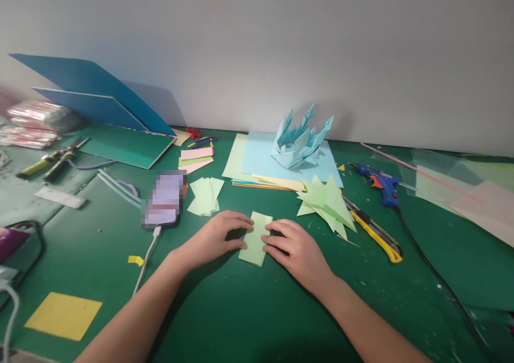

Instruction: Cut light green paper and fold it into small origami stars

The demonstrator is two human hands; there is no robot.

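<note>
A small light green paper rectangle (255, 241) lies flat on the green table directly in front of me. My left hand (219, 237) holds it at its left edge, thumb low and fingers higher up. On the opposite edge, my right hand (296, 250) steadies the same paper with its fingertips slightly spaced. Beyond my left hand rests a fanned stack of light green paper slips (206, 196). Past my right hand is a pile of pointed, folded light green paper pieces (327, 202). A blue folded-paper crown-like piece (299, 146) stands on blue sheets at the back.
Right of the pile lie a yellow utility knife (375, 232) and a blue glue gun (379, 183) with a black cord. On the left are a phone (164, 199) on a white cable, pliers (60, 159), a yellow paper (64, 316) and a blue folder (116, 106).
</note>
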